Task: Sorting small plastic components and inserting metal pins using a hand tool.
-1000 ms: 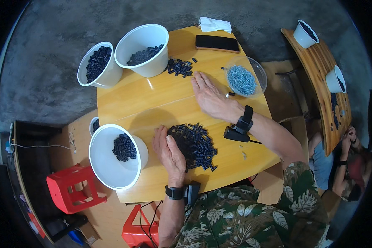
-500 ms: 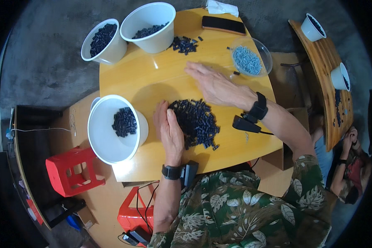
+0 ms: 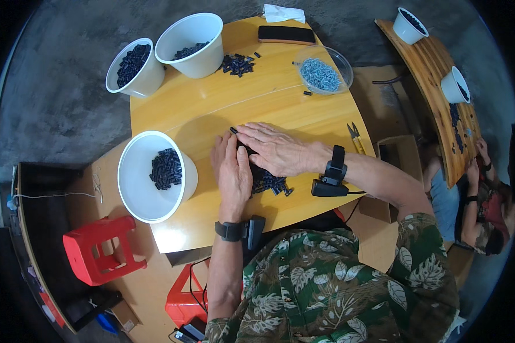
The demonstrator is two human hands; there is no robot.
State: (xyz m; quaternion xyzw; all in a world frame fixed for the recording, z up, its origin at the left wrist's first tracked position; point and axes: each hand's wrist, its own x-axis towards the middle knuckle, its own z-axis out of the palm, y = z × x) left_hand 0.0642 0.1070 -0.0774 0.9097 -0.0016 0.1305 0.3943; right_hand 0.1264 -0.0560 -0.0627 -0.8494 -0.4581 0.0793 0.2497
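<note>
Left of the worktop [image 3: 157, 117] we see a red stool [image 3: 76, 257] on tan flooring [image 3: 117, 163] and, farther out, a dark cabinet [image 3: 46, 217]. A second stool [image 3: 180, 311] sits below its near-left corner, where light glares. Right of the worktop we find an open cardboard box [image 3: 376, 210], then a wooden table [image 3: 432, 74].

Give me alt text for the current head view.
A person's bare left hand and right hand partly cover a pile of small black cylindrical pieces on a yellow wooden table. A round white plastic bucket of similar pieces stands left; a clear round bowl of silvery-blue parts sits at the table's far right.
</note>
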